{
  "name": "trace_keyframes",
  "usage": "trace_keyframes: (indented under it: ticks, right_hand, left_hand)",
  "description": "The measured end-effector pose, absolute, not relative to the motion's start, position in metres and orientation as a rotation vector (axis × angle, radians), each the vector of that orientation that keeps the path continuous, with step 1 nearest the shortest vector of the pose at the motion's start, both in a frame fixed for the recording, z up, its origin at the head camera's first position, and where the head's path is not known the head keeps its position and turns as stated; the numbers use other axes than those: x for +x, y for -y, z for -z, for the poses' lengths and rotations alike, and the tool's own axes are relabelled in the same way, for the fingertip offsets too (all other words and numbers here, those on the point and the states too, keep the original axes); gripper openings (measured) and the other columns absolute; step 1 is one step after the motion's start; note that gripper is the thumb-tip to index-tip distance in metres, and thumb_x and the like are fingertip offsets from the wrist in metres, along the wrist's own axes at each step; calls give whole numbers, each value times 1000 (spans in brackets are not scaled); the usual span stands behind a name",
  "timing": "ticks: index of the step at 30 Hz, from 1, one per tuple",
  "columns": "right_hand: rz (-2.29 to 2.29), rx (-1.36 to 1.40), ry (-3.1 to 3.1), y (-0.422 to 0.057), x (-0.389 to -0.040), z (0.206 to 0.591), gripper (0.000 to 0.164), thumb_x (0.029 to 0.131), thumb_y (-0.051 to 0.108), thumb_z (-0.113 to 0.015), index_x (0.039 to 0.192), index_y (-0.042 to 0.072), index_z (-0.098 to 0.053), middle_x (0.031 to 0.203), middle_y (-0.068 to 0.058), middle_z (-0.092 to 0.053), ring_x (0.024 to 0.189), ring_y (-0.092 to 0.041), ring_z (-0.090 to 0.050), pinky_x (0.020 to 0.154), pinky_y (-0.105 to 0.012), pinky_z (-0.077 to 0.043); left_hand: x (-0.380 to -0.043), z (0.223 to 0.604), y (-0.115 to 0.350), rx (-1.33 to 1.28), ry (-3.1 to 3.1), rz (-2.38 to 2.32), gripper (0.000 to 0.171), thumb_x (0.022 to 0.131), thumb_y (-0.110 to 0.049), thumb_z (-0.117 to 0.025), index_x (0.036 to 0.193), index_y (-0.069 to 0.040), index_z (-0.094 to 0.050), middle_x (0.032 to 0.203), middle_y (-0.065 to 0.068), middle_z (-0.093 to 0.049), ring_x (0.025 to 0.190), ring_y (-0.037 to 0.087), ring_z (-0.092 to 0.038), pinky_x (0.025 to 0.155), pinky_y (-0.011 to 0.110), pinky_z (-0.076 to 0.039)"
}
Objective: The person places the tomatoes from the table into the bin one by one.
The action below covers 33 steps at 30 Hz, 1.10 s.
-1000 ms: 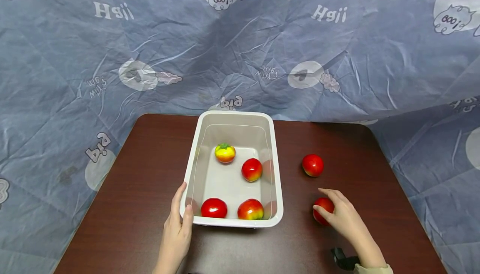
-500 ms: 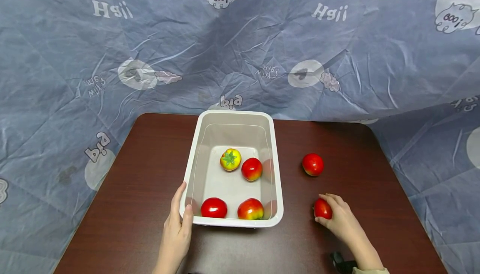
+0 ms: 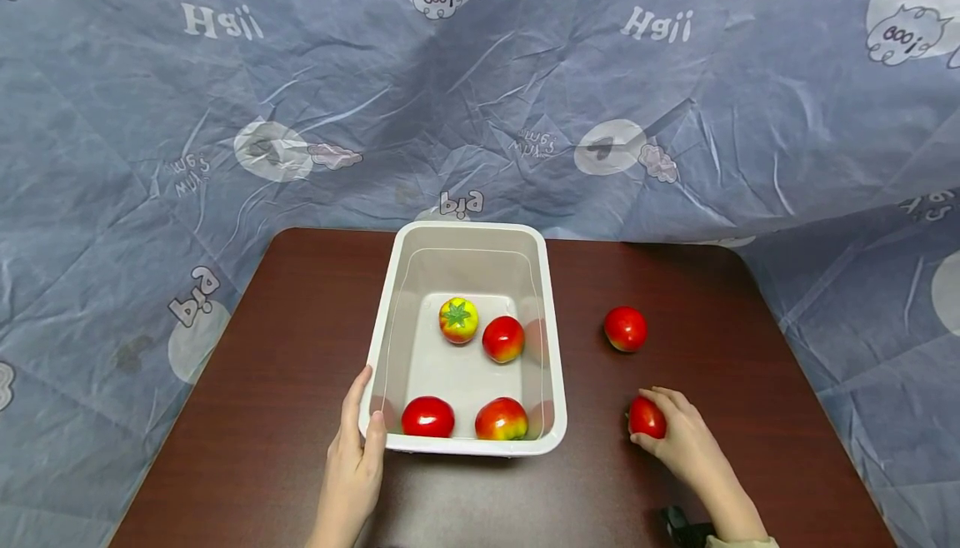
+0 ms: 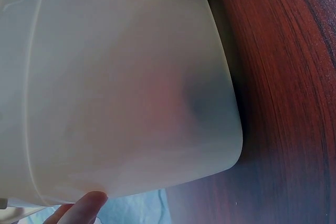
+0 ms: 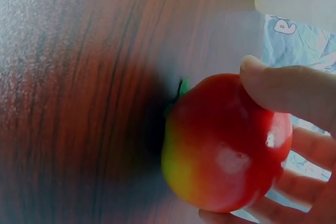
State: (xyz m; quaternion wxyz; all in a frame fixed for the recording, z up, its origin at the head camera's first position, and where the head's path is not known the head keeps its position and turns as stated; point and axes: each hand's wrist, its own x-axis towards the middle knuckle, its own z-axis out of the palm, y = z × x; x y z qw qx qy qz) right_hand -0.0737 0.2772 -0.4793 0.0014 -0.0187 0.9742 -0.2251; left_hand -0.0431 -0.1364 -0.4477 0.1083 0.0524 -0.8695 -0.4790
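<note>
— State of the hands, please?
— Both engaged. The right hand (image 3: 678, 435) is clamped on a red tomato (image 3: 647, 417), thumb on one side, fingers curled round the other. Its green tip points towards the tub. Whether it is clear of the table, I cannot tell.
— And the left hand (image 3: 348, 465)?
— It grips the near left corner of the white tub (image 3: 557, 365), thumb at the near rim, fingers along the side wall. In my judgement, that is to steady it.
— Contents?
— Four tomatoes, apart from one another: a yellow-green one (image 3: 458, 320) with its leafy top showing, a red one (image 3: 503, 339) beside it, and two more (image 3: 427, 416) at the near end. Round things settle loosely; the spread looks unarranged to me.
— Anything outside?
— One loose tomato (image 3: 626, 329), right of the tub, beyond the held one.
— Surface and room?
— Dark reddish-brown table (image 3: 300, 323), wood-grained, rounded far corners, a sheen at the near edge. Behind hangs a creased blue-grey cloth (image 3: 450, 115), printed with cartoon figures and lettering.
</note>
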Motion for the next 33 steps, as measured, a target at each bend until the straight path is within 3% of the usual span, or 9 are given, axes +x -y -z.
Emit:
trace_keyframes:
  ticks: [3, 10, 15, 24, 33]
  right_hand:
    - [718, -69, -3077, -276, -74, 478, 62, 72, 13, -86, 125, -5, -60, 128, -29, -54, 113, -50, -53, 87, -64, -48]
    - [744, -107, -3117, -272, -77, 471, 63, 71, 13, -86, 126, -4, -60, 127, -28, -55, 114, -49, -54, 87, -64, -48]
    - [763, -141, -3148, -268, -81, 465, 62, 71, 12, -86, 126, -3, -61, 128, -27, -55, 115, -47, -54, 88, -64, -48]
    - [810, -270, -3249, -258, -89, 453, 62, 67, 9, -88, 122, -2, -63, 125, -23, -58, 110, -44, -57, 84, -62, -50]
    - [808, -318, -3271, -248, -95, 434, 65, 67, 11, -89, 125, 1, -62, 127, -23, -57, 110, -45, -57, 82, -63, -51]
  left_hand:
    - [-44, 448, 136, 155, 2555, 1406, 53, 104, -26, -46, 153, -36, -30, 149, 6, -48, 115, 30, -60, 87, 57, -48]
    - [-44, 449, 137, 156, 2557, 1384, 53, 104, -25, -46, 153, -37, -30, 148, 5, -49, 98, 25, -60, 80, 49, -48]
    - [-43, 449, 137, 156, 2551, 1400, 53, 104, -26, -46, 153, -36, -30, 149, 6, -47, 115, 31, -60, 87, 58, -47]
    - [-43, 450, 137, 155, 2554, 1381, 53, 104, -25, -46, 153, -37, -30, 149, 4, -49, 101, 25, -60, 81, 50, -48]
    - [-43, 449, 137, 158, 2544, 1404, 54, 103, -23, -47, 153, -38, -31, 150, 4, -48, 118, 33, -59, 89, 59, -47]
